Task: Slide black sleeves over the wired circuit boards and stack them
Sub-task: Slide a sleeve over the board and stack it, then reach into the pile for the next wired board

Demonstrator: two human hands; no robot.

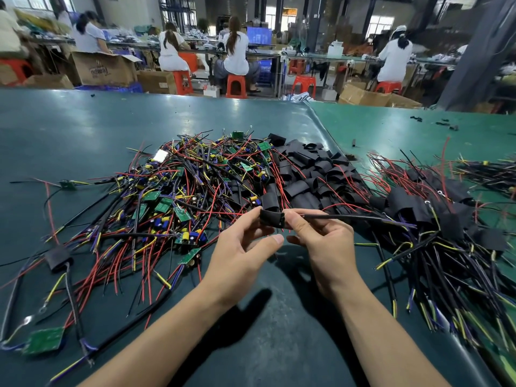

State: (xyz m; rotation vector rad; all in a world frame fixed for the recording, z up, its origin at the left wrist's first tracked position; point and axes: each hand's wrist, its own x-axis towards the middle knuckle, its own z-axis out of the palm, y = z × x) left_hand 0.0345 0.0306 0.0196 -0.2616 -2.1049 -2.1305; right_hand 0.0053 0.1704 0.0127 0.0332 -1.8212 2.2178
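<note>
Two bare forearms reach up from the bottom of the frame over a dark green counter (83,121) in a busy workshop. Between them, the left hand (240,247) pinches a black sleeve (272,217) with finger and thumb, while the right hand (321,238) pinches the sleeve's other end, where a black cable (343,217) runs out to the right; the circuit board appears already inside the sleeve, though it is hidden from view. The sleeve hangs in the air just above the counter, between three heaps. To the left sprawls a tangle of bare wired boards (167,196), green boards knotted in red, yellow and purple leads. Behind the hands lies a pile of empty sleeves (312,174). To the right sits the stack of sleeved boards (435,219), their wires trailing toward the camera. Seated workers (236,54) on red stools fill the benches beyond.

The step in hand looks close to finished, but risks remain: a pull on the cable rather than the board could draw the board back out, a component could catch and tear the sleeve, and the trailing lead could snag loose red wires from the nearby piles.
</note>
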